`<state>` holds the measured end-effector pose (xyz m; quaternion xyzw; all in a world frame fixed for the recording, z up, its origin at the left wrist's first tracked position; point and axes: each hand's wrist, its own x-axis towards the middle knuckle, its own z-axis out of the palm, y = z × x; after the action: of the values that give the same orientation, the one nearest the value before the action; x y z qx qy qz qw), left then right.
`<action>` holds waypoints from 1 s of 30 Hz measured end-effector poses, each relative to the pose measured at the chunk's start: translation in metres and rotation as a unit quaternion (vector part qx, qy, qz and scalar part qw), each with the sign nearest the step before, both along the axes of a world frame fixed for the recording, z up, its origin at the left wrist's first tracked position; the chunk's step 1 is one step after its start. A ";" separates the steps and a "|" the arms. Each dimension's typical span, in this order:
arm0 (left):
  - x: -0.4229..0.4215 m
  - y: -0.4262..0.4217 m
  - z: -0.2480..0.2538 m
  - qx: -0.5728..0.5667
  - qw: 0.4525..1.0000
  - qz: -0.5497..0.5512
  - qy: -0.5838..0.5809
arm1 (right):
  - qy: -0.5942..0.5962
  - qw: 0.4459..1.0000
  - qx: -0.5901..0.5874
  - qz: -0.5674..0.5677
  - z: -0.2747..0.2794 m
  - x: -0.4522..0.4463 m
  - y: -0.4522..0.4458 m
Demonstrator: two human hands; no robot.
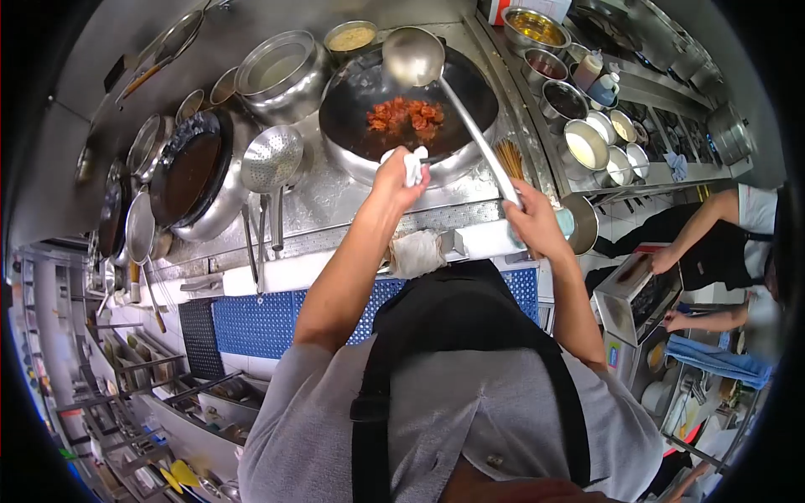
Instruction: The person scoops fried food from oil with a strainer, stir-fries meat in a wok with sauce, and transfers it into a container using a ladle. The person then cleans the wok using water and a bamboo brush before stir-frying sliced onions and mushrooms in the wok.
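A black wok (pixel 344 113) sits on the range in front of me, with pieces of red-brown food (pixel 407 117) in its bottom. My left hand (pixel 400 178) is closed around a folded white cloth (pixel 413 168) at the wok's near rim; the part it grips is hidden. My right hand (pixel 535 222) is wrapped round the long handle of a steel ladle (pixel 413 57). The ladle's bowl is raised over the far side of the wok, apart from the food.
A perforated skimmer (pixel 272 159), a second wok (pixel 189 172) and steel pots (pixel 281 71) stand on the left. Sauce and seasoning bowls (pixel 585 144) line the right. A bamboo brush (pixel 509 158) lies beside the wok. Another person's arm (pixel 700 222) is at far right, by a metal box.
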<state>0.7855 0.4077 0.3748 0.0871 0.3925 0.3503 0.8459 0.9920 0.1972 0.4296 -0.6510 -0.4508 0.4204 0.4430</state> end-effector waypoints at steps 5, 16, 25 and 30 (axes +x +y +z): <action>-0.021 -0.059 -0.059 0.007 1.000 0.024 0.017 | 0.054 0.996 0.041 -0.056 -0.018 -0.019 -0.002; -0.057 -0.070 0.017 0.051 0.998 0.035 0.013 | -0.011 0.996 0.049 -0.069 0.038 -0.029 -0.029; -0.054 -0.118 0.031 0.202 0.962 0.121 0.139 | -0.453 0.883 0.121 -0.033 0.034 -0.044 0.003; -0.082 -0.109 0.045 0.149 0.971 0.148 0.115 | 0.257 0.962 -0.053 0.071 0.032 -0.079 0.020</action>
<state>0.7037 0.2990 0.4200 0.1929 0.4388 0.5142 0.7112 0.9135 0.2169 0.4612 -0.5101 -0.3439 0.6267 0.4782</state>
